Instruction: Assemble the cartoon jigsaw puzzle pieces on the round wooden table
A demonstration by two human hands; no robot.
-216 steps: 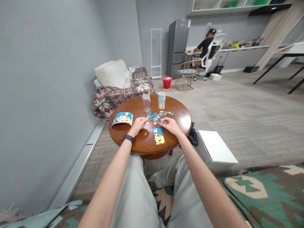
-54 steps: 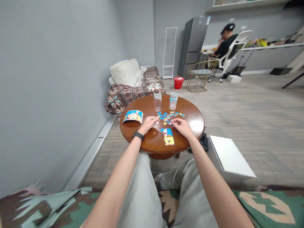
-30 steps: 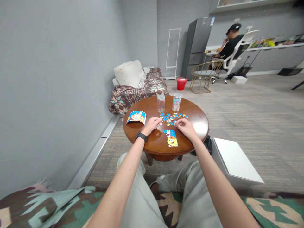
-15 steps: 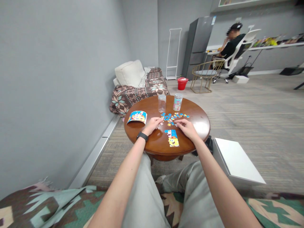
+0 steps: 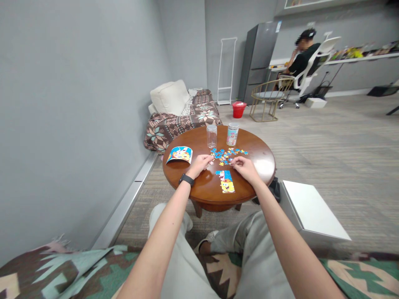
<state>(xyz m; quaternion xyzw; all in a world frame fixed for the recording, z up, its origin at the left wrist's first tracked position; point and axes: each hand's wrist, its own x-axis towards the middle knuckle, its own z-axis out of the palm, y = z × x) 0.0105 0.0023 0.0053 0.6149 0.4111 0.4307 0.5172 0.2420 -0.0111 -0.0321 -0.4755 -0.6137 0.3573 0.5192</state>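
Loose jigsaw puzzle pieces (image 5: pixel 222 154), mostly blue and yellow, lie scattered on a round wooden table (image 5: pixel 199 187). At their left edge is my left hand (image 5: pixel 201 164), thumb and fingers pressed together; whatever they hold is too small to make out. My right hand (image 5: pixel 245 167) pinches a small puzzle piece at the right side of the scatter. Nearer to me lies a partly joined puzzle (image 5: pixel 227 183) with a yellow cartoon face, below and between the hands. A curved picture sheet (image 5: pixel 180 155) with similar cartoon figures rests left of my left hand.
A clear jar (image 5: pixel 212 137) and a printed jar (image 5: pixel 232 135), both lidded, stand behind the pieces. A white box (image 5: pixel 314 205) is on the floor to the right. Beyond are a covered sofa (image 5: pixel 183 120), a red bin (image 5: pixel 239 109), a wire chair (image 5: pixel 271 97) and a seated person (image 5: pixel 304 58).
My right fingers have drawn together at the loose pieces. My left hand stays about where it was. My left knee has swung outward to the left.
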